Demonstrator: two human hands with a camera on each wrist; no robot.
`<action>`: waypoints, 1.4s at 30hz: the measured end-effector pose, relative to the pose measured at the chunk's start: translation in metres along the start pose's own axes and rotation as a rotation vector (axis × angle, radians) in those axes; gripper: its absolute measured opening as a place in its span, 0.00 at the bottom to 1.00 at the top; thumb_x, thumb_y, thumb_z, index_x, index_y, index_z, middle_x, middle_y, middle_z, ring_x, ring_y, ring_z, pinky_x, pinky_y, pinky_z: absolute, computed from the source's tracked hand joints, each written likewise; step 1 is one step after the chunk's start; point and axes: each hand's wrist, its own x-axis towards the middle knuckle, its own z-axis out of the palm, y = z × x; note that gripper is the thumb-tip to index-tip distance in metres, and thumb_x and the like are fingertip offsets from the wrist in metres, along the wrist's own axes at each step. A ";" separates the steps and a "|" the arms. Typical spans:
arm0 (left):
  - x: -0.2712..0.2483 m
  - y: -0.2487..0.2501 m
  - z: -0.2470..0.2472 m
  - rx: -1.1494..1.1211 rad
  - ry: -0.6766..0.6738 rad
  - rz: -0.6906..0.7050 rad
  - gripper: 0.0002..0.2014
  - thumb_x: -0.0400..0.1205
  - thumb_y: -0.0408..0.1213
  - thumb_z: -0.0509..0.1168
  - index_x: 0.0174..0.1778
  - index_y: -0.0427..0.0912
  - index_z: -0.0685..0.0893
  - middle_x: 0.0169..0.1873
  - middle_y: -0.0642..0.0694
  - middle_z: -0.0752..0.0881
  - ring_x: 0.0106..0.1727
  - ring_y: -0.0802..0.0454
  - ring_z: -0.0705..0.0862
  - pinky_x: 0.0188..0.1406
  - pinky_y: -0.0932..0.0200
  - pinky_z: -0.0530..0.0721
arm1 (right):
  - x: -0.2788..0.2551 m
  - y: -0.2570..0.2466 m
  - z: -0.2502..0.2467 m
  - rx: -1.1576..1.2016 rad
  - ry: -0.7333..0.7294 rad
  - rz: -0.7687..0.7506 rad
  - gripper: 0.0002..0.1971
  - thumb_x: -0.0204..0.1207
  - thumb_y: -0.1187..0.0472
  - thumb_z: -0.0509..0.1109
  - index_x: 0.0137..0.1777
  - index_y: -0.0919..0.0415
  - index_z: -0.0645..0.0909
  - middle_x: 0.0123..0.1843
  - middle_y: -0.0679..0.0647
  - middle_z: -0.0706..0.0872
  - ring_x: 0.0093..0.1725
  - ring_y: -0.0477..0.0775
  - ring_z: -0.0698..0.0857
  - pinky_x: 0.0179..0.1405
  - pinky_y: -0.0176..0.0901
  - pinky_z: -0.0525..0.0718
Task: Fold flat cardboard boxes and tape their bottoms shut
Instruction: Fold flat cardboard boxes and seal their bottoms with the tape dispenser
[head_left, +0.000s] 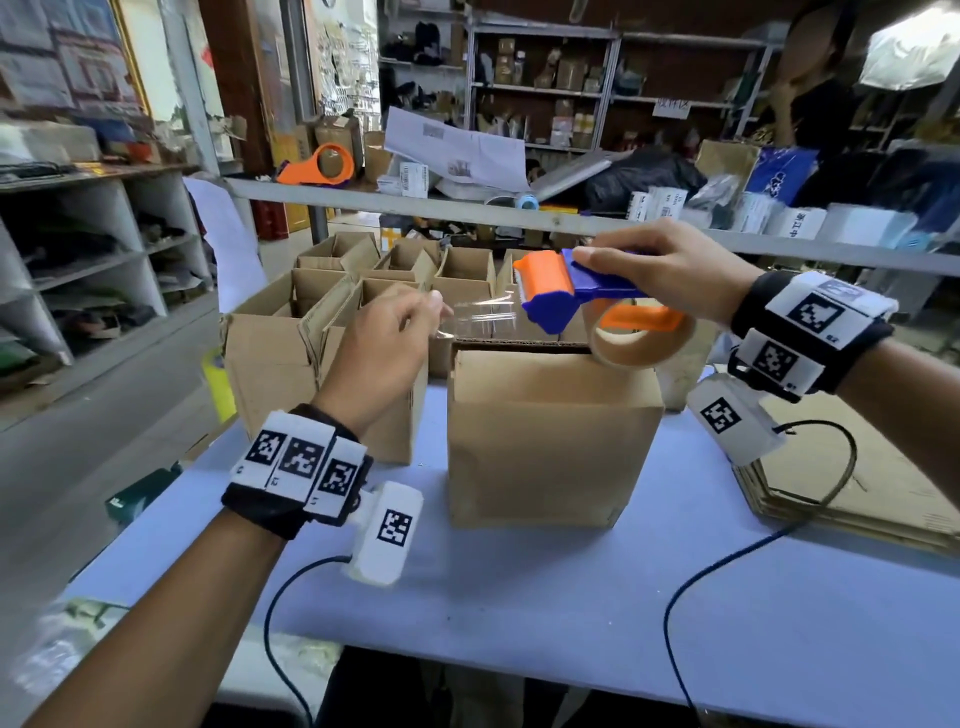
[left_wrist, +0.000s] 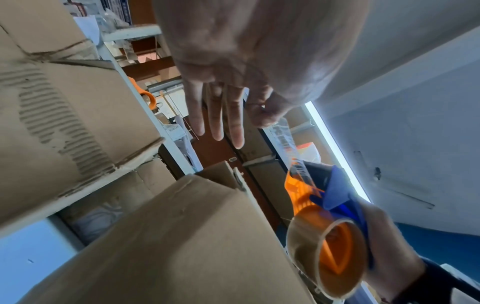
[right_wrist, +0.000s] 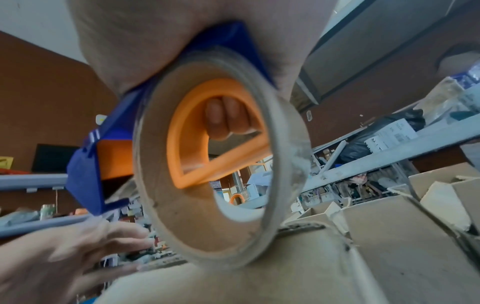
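A folded cardboard box (head_left: 550, 436) stands on the blue table (head_left: 571, 597) with its closed flaps facing up. Above it my right hand (head_left: 665, 270) grips a blue and orange tape dispenser (head_left: 571, 291) carrying a nearly spent tape roll (head_left: 644, 338). A short strip of clear tape (head_left: 483, 314) stretches leftward from the dispenser's head. My left hand (head_left: 434, 306) pinches the strip's free end between thumb and forefinger. In the left wrist view the thumb and forefinger (left_wrist: 267, 117) meet on the tape (left_wrist: 283, 142) while the other fingers stay straight. In the right wrist view the roll (right_wrist: 207, 216) hangs just over the box (right_wrist: 259, 277).
Several open-topped boxes (head_left: 405, 270) crowd the table behind, and one taller box (head_left: 275, 364) stands at left. A stack of flat cardboard (head_left: 857, 483) lies at right. A second orange dispenser (head_left: 322, 166) sits on the shelf rail (head_left: 519, 218). A person (head_left: 810, 93) stands at back right.
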 end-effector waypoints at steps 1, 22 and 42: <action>0.001 0.000 0.000 -0.043 -0.017 -0.018 0.19 0.90 0.44 0.57 0.38 0.38 0.83 0.47 0.48 0.87 0.49 0.56 0.83 0.52 0.54 0.78 | 0.001 0.000 0.001 0.020 0.011 -0.010 0.19 0.86 0.41 0.66 0.38 0.48 0.85 0.33 0.45 0.83 0.34 0.42 0.78 0.41 0.44 0.72; -0.020 -0.040 0.026 -0.347 -0.051 -0.396 0.18 0.79 0.53 0.58 0.38 0.41 0.79 0.54 0.37 0.86 0.44 0.49 0.87 0.50 0.44 0.85 | 0.009 0.010 0.035 0.091 0.026 0.013 0.16 0.86 0.39 0.66 0.38 0.35 0.87 0.34 0.35 0.85 0.35 0.38 0.80 0.43 0.42 0.72; -0.015 -0.050 0.019 -0.105 -0.094 -0.323 0.15 0.81 0.39 0.53 0.30 0.43 0.76 0.31 0.46 0.83 0.33 0.47 0.82 0.36 0.50 0.81 | 0.017 0.004 0.038 0.013 -0.020 0.002 0.20 0.86 0.40 0.66 0.36 0.50 0.84 0.32 0.45 0.83 0.32 0.42 0.77 0.38 0.43 0.71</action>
